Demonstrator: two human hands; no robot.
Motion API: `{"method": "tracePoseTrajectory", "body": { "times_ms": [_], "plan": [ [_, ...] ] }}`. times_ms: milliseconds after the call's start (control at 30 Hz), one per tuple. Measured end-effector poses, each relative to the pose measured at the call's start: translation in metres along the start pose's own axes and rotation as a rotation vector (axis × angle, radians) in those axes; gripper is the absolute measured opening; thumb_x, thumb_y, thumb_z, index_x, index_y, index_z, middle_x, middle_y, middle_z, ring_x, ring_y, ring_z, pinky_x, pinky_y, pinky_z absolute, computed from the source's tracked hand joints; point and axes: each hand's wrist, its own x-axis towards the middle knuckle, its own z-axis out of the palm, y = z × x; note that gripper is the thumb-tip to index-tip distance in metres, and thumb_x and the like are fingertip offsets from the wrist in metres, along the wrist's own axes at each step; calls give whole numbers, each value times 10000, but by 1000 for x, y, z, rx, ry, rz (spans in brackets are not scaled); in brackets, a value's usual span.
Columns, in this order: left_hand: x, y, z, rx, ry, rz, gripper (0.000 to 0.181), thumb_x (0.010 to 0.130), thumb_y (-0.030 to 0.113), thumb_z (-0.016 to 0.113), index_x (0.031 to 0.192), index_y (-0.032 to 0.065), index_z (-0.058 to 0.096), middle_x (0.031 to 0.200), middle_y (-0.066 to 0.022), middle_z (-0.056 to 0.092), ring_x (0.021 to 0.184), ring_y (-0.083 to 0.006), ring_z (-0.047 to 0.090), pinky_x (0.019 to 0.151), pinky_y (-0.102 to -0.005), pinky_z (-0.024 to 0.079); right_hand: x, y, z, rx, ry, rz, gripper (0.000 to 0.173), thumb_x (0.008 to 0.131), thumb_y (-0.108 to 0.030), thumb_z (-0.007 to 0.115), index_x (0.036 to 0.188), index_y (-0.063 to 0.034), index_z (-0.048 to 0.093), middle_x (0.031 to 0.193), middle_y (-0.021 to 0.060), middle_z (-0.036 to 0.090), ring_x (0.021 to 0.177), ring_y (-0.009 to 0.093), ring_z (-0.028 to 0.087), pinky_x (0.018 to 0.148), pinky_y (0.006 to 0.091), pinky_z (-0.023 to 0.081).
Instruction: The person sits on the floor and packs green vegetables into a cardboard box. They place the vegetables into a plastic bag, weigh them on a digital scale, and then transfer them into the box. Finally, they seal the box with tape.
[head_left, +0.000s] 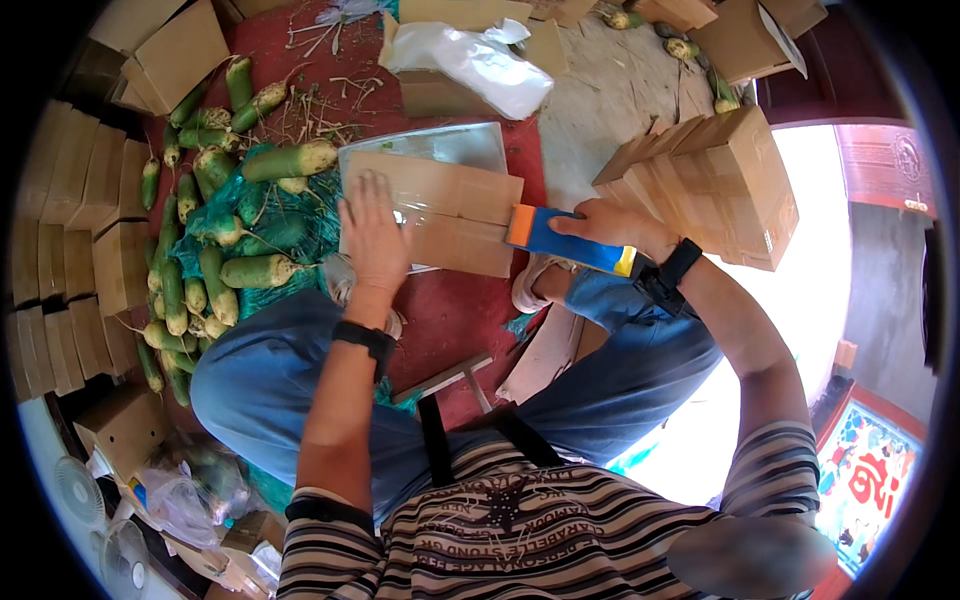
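Note:
A closed cardboard box (457, 236) lies before me with a seam along its top, and shiny clear tape covers part of that seam. My left hand (375, 232) rests flat on the box's left end, holding nothing. In my right hand (615, 225) is a blue tape dispenser (574, 240) with an orange end and a yellow end. Its orange end meets the right edge of the box near the seam. Under the box is a flat, pale grey tray or board (442, 142); most of it is hidden.
Green radishes (259, 271) are heaped to my left, some on teal plastic sheeting (300, 225). Stacked cartons (67, 255) line the far left. Taped cartons (720, 184) stand at the right. Ahead is an open carton (442, 94) with white plastic (469, 64) over it.

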Motion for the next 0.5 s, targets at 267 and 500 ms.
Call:
{"method": "tracePoseTrajectory", "body": {
  "times_ms": [267,500],
  "plan": [
    [-41,78,11,-257,-136,300,1056,657,609,629,1348,-93,248,1430,-239,222,1359,-352,143,1086,-503,104,7,20,13,49,75,-71,787,780,-689,424,925,54,637,919,264,624,886,374,599,761,399,457],
    [-27,104,12,-192,-152,269,1004,664,523,651,1344,-98,251,1422,-254,229,1354,-365,166,1071,-544,103,23,43,14,93,98,-132,811,776,-693,422,943,74,627,933,257,625,883,372,600,762,404,455]
  ]
}}
